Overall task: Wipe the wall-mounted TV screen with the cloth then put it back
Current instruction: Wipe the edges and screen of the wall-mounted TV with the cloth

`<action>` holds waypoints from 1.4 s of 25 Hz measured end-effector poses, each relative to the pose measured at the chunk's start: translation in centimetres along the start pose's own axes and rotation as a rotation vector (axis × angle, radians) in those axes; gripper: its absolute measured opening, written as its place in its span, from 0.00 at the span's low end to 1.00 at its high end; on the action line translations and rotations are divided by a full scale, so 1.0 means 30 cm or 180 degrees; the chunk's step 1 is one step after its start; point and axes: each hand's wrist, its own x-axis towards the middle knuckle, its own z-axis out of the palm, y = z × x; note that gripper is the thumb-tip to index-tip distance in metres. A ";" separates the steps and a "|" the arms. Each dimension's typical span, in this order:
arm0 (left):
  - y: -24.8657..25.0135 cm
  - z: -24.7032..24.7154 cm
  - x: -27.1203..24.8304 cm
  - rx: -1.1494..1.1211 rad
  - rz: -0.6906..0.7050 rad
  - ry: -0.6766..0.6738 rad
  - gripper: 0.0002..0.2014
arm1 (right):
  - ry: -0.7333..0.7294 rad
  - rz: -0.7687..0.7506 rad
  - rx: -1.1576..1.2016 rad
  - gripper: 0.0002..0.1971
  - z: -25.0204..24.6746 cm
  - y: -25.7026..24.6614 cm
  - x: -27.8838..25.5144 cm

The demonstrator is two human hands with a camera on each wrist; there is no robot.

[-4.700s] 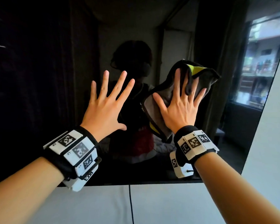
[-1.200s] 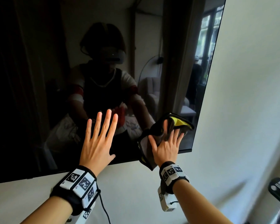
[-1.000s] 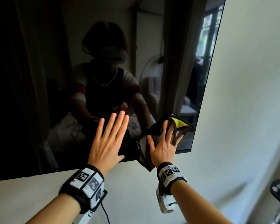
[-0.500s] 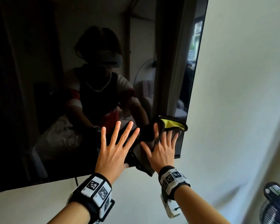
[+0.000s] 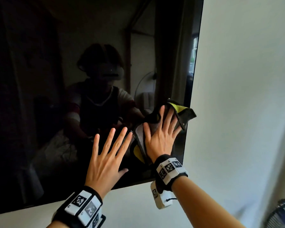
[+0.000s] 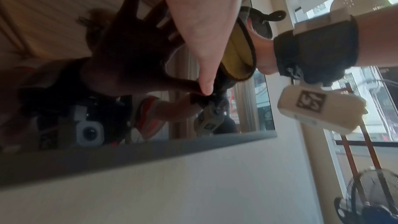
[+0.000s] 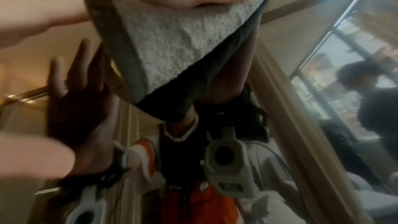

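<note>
The dark wall-mounted TV screen (image 5: 72, 79) fills the left of the head view; its right edge and lower right corner show. My right hand (image 5: 161, 135) lies flat with straight, spread fingers on a grey and yellow cloth (image 5: 183, 112), pressing it against the screen near the right edge. The cloth's upper corner sticks out past the TV's right edge. In the right wrist view the grey cloth (image 7: 172, 45) hangs under my palm. My left hand (image 5: 109, 153) is spread flat on the screen just left of the cloth, holding nothing. In the left wrist view, the yellow fold of the cloth (image 6: 237, 48) shows beside my left hand (image 6: 204, 23).
A pale wall (image 5: 245, 96) runs to the right of and below the TV. A floor fan (image 5: 281, 214) stands at the bottom right corner. The TV's lower bezel (image 6: 137, 156) runs just below both wrists. Windows are reflected in the screen.
My right hand has slid the cloth up along the screen's right edge, away from the bottom corner. My left hand stays spread flat beside it. My head has moved closer.
</note>
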 end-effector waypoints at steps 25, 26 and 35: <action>-0.082 -0.147 0.167 0.0245 -0.0317 -0.0066 0.74 | -0.0312 -0.0128 -0.0052 0.41 -0.213 -0.211 0.463; -0.086 -0.148 0.167 0.0237 -0.0320 -0.0061 0.73 | -0.0239 -0.0050 0.0038 0.41 -0.228 -0.214 0.504; -0.119 -0.256 0.277 0.0260 -0.0049 0.0875 0.51 | -0.0150 0.0004 0.0106 0.42 -0.250 -0.253 0.613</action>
